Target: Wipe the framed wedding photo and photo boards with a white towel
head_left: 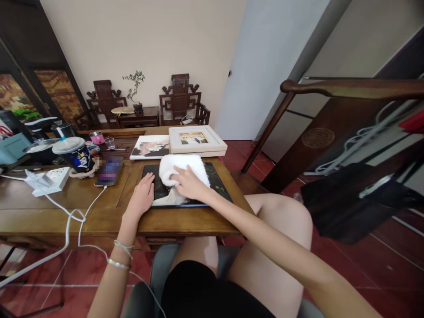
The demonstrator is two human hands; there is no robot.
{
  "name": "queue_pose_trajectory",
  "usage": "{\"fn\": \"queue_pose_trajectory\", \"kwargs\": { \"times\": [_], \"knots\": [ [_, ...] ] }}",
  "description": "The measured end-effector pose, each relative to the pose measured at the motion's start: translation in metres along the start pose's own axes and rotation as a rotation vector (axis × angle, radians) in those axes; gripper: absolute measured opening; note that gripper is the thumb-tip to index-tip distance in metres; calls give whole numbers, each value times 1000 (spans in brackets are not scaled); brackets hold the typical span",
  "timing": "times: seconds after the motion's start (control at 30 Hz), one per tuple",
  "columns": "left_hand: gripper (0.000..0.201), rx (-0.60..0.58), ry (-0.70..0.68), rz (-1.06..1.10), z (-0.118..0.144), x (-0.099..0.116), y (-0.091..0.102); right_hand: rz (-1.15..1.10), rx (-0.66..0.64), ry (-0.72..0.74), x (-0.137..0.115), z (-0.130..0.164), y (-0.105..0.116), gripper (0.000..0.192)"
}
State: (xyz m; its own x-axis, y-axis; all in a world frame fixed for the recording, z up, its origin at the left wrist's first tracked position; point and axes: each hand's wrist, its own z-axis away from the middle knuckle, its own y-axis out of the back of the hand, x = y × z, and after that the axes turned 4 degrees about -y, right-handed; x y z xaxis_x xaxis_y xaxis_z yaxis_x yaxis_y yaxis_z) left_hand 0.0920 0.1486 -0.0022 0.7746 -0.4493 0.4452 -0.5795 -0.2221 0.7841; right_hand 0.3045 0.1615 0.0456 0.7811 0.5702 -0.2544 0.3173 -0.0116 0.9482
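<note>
A dark photo panel with a pale figure on its lower part lies flat near the table's front edge. My left hand rests along its left edge, fingers stretched out and holding nothing. On top of the panel sits a fluffy white cloth, bunched up and covering much of the picture. My right hand presses on this cloth and grips it, with some fingertips sunk in the fabric and partly hidden.
Behind the panel lie a framed photo and a white photo board. To the left are a phone on a cable, a power strip and a lidded drink cup. A dark wooden chair stands at right.
</note>
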Motion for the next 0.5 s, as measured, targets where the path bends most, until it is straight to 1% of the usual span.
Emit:
{"fn": "queue_pose_trajectory", "kwargs": {
  "times": [0.1, 0.2, 0.27, 0.33, 0.43, 0.5],
  "knots": [
    [45, -5, -18, 13, 0, 1, 1, -69, -45, 134, -21, 34, 2, 46],
    [45, -28, 4, 17, 0, 4, 2, -124, -91, 201, -22, 76, 11, 43],
    [46, 0, 43, 30, 1, 5, 2, -125, -104, 201, -13, 99, 18, 42],
    [49, 66, 124, 53, 0, 3, 2, -109, -89, 168, 4, 115, 22, 41],
    [63, 130, 290, 151, -3, -4, 3, -66, -23, 62, 29, 124, 24, 42],
    [71, 133, 395, 323, -7, -10, 8, -25, 9, -13, 37, 122, 22, 39]
  ]
}}
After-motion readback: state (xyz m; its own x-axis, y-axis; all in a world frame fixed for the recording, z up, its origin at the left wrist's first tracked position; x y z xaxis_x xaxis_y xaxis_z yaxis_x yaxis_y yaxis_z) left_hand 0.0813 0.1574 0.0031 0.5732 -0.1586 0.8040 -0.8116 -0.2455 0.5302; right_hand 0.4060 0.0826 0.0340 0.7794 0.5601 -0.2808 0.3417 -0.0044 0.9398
